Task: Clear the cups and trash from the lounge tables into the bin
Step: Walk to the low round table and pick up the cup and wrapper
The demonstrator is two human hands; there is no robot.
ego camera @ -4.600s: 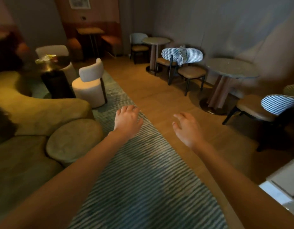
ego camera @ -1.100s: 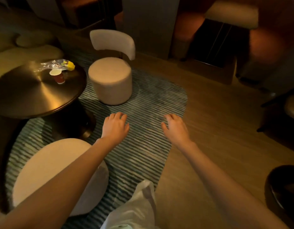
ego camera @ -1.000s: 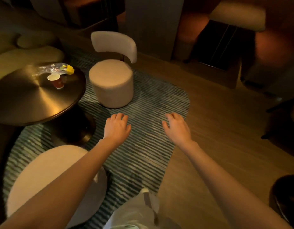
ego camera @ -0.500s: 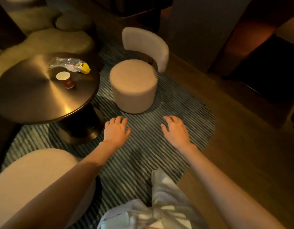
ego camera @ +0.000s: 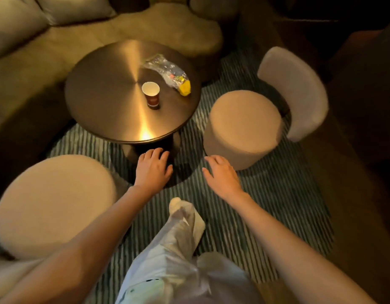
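A red paper cup (ego camera: pixel 151 95) stands upright near the middle of a round brass-coloured table (ego camera: pixel 101 93). To its right on the tabletop lies a crumpled clear plastic bottle with a yellow cap (ego camera: pixel 171 73). My left hand (ego camera: pixel 153 168) hovers palm down just in front of the table's near edge, fingers apart and empty. My right hand (ego camera: pixel 221 177) is level with it to the right, also spread and empty. Neither hand touches the cup or the bottle. No bin is in view.
A cream round stool (ego camera: pixel 51 202) sits at the left front. A cream chair with a curved back (ego camera: pixel 244 126) stands right of the table. An olive sofa (ego camera: pixel 58 38) wraps behind. A striped rug (ego camera: pixel 266 194) covers the floor; my light trouser leg (ego camera: pixel 178 233) steps forward.
I have walked across the lounge and turned towards the round table, which now lies straight ahead and close. Both hands stay held out, spread and empty.
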